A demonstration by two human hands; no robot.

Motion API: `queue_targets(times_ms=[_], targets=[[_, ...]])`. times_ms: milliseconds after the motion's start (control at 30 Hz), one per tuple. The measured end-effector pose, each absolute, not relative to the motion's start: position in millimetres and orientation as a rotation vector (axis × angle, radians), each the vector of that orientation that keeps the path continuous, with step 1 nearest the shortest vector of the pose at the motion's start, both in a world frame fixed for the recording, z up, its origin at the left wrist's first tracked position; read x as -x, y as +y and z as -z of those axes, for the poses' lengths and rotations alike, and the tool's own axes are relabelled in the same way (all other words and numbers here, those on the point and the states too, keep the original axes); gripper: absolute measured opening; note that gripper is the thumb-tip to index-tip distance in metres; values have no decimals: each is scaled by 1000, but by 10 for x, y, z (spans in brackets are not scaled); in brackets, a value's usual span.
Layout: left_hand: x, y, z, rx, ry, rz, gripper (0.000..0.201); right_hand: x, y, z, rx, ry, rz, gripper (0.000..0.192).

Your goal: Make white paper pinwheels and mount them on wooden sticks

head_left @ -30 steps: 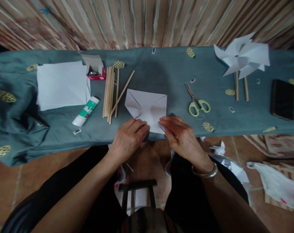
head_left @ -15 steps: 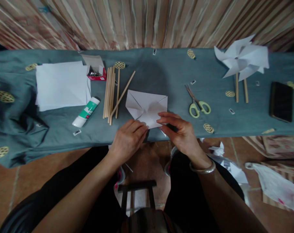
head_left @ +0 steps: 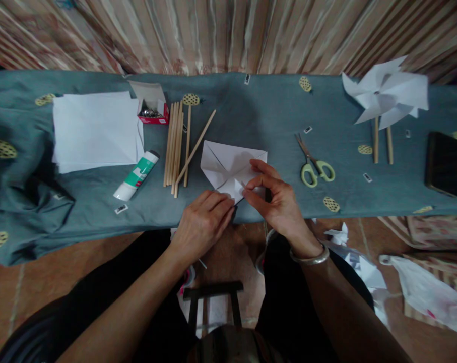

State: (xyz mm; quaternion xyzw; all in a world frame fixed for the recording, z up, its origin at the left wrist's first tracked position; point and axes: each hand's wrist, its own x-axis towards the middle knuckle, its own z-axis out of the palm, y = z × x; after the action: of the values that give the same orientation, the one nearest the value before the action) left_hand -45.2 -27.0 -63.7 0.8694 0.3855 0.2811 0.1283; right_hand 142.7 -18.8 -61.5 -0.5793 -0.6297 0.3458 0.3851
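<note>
A white square of paper (head_left: 224,162) with cuts from its corners lies on the teal cloth (head_left: 258,116) in front of me. My right hand (head_left: 277,199) pinches its near right corner flap between thumb and fingers and bends it toward the sheet's middle. My left hand (head_left: 205,219) rests flat on the near left edge of the paper, fingers together, pinning it down. A silver bangle sits on my right wrist.
Wooden sticks (head_left: 177,143), a glue tube (head_left: 136,175), a white paper stack (head_left: 95,130) and a red pin box (head_left: 152,112) lie left. Green scissors (head_left: 314,164), finished paper pinwheels (head_left: 387,96) and a black phone (head_left: 443,162) lie right. Paper scraps (head_left: 358,262) litter the floor.
My right hand has lifted the near right corner of the paper and folded it inward toward the middle. My left hand has stayed pressed on the near edge.
</note>
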Motion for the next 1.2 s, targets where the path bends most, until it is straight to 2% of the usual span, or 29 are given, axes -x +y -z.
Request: queue_targets(times_ms=[233,467,1200], targets=[[486,-328,641,-2485,1109,-841,29,-1368,-168,676,1569,-1728,-658,3],[476,-324,677,-2467,1086,-819,23,-1318,-159,677,1616,-1790,-520,6],[475,-326,697,-2496,1086,-775,22,-1324,-164,679,1598,-1735,-645,10]])
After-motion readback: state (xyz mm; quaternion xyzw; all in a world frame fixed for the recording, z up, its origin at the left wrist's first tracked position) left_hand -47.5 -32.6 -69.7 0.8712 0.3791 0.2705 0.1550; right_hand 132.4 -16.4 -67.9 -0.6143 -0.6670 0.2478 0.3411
